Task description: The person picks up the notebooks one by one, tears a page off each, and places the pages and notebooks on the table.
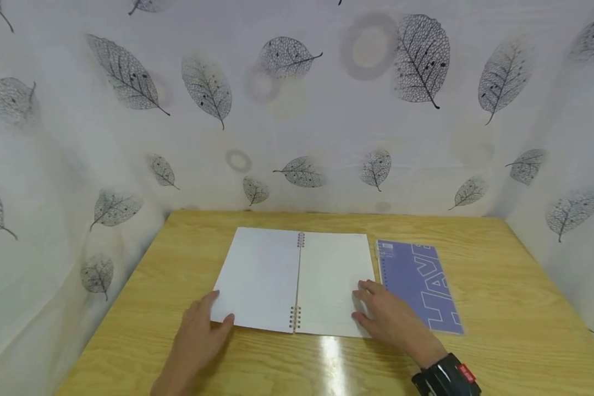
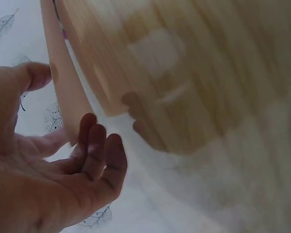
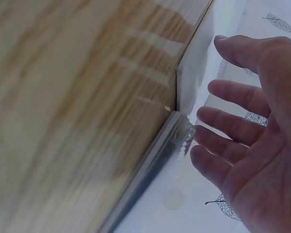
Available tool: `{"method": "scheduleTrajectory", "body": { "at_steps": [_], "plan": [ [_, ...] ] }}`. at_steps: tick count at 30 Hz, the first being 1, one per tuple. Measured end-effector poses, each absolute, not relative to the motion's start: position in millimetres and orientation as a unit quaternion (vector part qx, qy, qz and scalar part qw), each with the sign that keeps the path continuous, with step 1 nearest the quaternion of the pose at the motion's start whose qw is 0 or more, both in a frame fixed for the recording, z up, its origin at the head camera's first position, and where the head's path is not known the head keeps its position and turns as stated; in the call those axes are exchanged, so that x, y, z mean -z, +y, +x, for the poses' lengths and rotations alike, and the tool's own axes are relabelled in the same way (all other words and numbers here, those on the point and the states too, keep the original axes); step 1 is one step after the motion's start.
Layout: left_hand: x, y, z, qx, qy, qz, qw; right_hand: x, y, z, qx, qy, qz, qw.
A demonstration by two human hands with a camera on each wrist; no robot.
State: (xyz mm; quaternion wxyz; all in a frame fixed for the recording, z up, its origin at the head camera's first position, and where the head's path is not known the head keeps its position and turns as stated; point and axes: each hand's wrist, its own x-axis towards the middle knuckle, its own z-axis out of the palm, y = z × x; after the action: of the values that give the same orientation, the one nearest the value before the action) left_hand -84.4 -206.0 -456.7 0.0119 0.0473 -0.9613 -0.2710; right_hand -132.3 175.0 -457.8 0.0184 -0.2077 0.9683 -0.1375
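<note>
A spiral-bound notebook lies spread flat on the table, with a white left side and a faintly lined right page. My left hand is at its lower left corner, thumb by the bottom edge and fingers by the left edge. In the left wrist view the fingers of that hand are loosely bent about the notebook's corner. Over the right edge of the lined page, my right hand rests with its fingers spread. The right wrist view shows that hand with slightly bent, separated fingers.
A closed purple spiral notebook with white outlined letters lies just right of the open one, partly behind my right forearm. The wooden table is bordered by a leaf-patterned cloth. A black band is on my right wrist.
</note>
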Motion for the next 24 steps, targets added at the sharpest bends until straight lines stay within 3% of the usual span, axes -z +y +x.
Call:
{"method": "scheduleTrajectory", "body": {
  "at_steps": [14, 24],
  "plan": [
    [447.1, -201.1, -101.2, 0.106, -0.993, -0.003, -0.056, 448.9, 185.5, -153.4, 0.114, 0.974, -0.180, 0.078],
    [420.3, -180.0, -151.4, 0.161, -0.973, -0.104, -0.131, 448.8, 182.4, -152.5, 0.129, 0.971, -0.181, 0.088]
  ]
}}
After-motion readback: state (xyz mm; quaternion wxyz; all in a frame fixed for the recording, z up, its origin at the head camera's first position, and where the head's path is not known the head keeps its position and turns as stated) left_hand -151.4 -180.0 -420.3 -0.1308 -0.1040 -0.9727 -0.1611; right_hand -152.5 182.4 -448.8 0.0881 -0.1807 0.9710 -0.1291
